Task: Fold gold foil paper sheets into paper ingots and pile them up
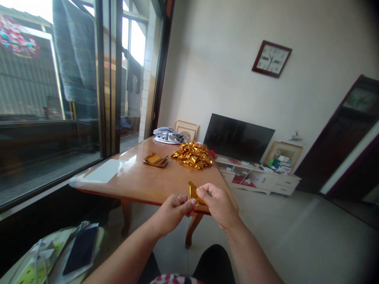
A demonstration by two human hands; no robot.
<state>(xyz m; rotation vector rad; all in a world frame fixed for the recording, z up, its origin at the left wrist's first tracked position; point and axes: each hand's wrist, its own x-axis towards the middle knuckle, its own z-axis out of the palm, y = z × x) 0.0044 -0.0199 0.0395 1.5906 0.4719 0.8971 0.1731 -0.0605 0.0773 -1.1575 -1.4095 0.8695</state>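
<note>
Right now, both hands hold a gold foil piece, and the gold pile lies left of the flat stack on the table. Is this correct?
Not quite: the head view shows the gold pile right of the flat stack on the table, not left. The left hand and right hand do hold a gold foil piece.

A framed clock [272,58] hangs above a black television [238,137].
</note>
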